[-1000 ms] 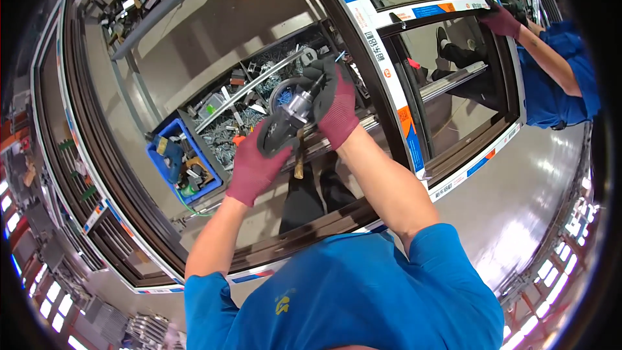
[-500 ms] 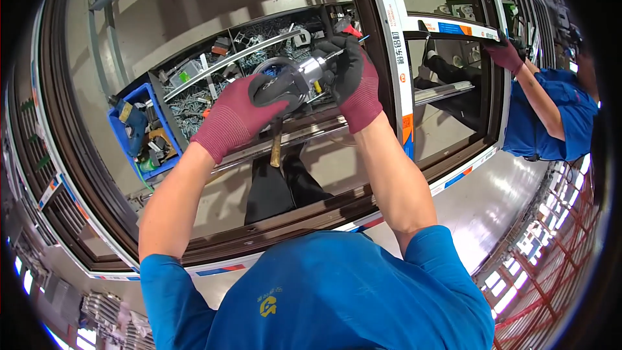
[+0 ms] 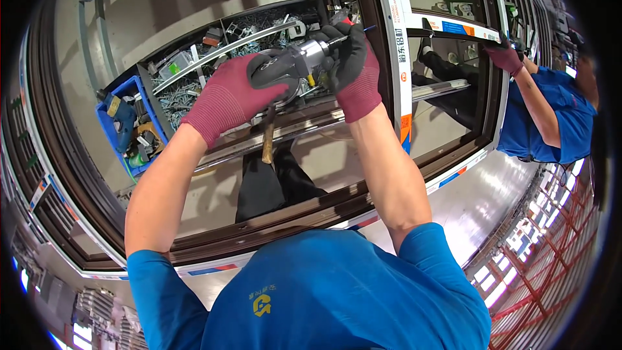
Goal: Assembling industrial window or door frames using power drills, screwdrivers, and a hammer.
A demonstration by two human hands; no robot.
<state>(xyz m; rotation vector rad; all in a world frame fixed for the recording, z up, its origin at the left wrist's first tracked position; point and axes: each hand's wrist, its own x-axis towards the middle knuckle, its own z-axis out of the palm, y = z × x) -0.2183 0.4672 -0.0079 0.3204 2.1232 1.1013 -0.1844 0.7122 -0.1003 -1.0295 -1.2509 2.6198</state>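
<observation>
Gloves clamp a black-and-silver power tool (image 3: 291,65) against the brown window frame (image 3: 311,123), raised before you: your left hand (image 3: 230,97) wraps its dark body, your right hand (image 3: 355,68) (black-palmed) closes its grip round the metal nose, both forearms upstretched.

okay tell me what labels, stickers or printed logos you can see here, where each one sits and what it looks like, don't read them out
Protective film strip: on the upright frame bar right of the right hand; long, white with blue, grey and orange patches.
Film strip: on the crossbar under the co-worker's gloved hand; white, blue and orange.
Film strip: along the frame's lower right edge; white with blue and red blocks.
Shirt logo: on the wearer's blue shirt; small, yellow.
</observation>
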